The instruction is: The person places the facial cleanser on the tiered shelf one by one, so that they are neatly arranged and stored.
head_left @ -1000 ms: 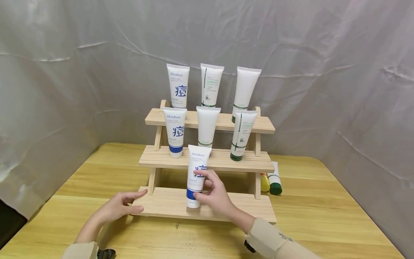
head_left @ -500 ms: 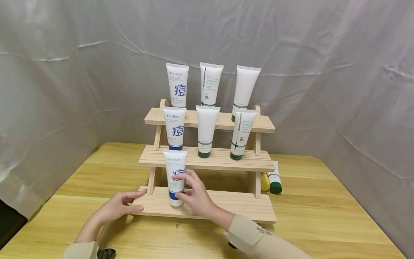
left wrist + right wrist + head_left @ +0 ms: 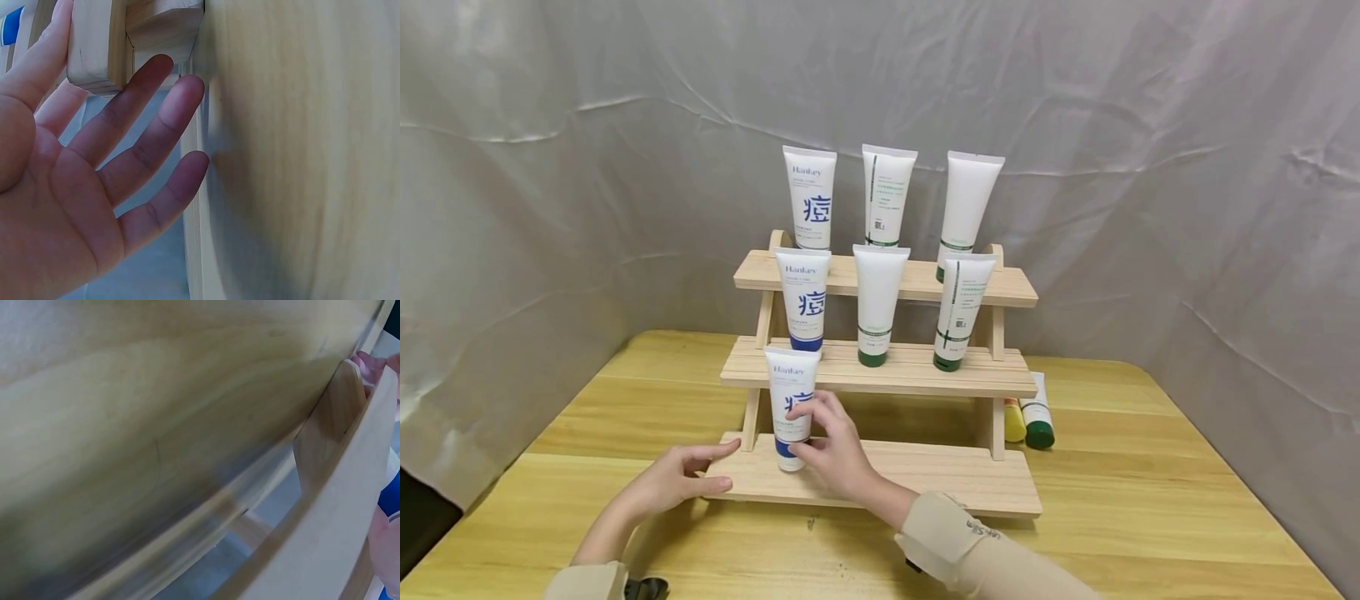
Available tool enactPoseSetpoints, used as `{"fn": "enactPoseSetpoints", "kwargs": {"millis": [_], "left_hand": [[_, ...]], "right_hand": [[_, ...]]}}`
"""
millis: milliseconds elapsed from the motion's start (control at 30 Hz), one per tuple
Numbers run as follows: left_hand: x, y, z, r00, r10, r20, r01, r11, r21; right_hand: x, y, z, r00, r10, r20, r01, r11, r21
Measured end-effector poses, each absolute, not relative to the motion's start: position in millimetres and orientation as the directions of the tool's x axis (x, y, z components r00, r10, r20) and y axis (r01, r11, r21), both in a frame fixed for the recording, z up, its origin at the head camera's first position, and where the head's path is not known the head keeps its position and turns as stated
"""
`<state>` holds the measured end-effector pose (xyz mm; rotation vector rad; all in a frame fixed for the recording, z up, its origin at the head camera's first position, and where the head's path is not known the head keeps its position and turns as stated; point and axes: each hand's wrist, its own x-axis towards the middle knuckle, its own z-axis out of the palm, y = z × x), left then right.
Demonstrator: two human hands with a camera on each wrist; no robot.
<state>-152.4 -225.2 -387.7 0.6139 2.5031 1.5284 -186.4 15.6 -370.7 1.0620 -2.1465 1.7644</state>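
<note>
In the head view, my right hand (image 3: 835,446) holds a white squeeze tube (image 3: 792,383) with blue lettering and a blue band, thumb low and fingers at its side. The tube stands upright on the left part of the bottom step of a wooden three-step display stand (image 3: 925,471). At the bottom step's left end, my left hand (image 3: 681,479) grips the board between thumb and index finger. Its other fingers (image 3: 156,131) stretch out below the board in the left wrist view. A little of my right hand (image 3: 384,550) shows at the right wrist view's edge.
On the middle step stand a blue-lettered tube (image 3: 803,292) and two green-capped tubes, one plain-faced (image 3: 877,292). The top step holds three more, including a right-hand tube (image 3: 972,200). Behind the stand, a green-capped tube (image 3: 1037,417) and a yellow item (image 3: 1013,422) lie on the table (image 3: 1135,500).
My right hand has carried the blue-banded tube leftward along the bottom step, from near its middle to its left part. The left hand stays at the board's end.
</note>
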Motion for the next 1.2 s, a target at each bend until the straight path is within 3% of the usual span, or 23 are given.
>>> {"fn": "enactPoseSetpoints", "kwargs": {"millis": [367,767,933,1200], "left_hand": [[-152,-225,-387,-0.904,0.418,0.09,0.266,0.386,0.883],[-152,-225,-386,-0.906,0.414,0.086,0.27,0.411,0.871],[-152,-225,-387,-0.907,0.41,0.092,0.277,0.419,0.865],[-152,-224,-387,-0.909,0.408,0.088,0.274,0.423,0.864]], "right_hand": [[-183,14,-378,-0.638,-0.436,0.635,-0.708,0.008,-0.706],[-178,23,-374,-0.635,-0.393,0.665,-0.715,-0.029,-0.699],[-162,29,-359,-0.608,-0.359,0.708,-0.767,0.039,-0.64],[-156,40,-352,-0.675,-0.332,0.659,-0.713,0.065,-0.698]]}}
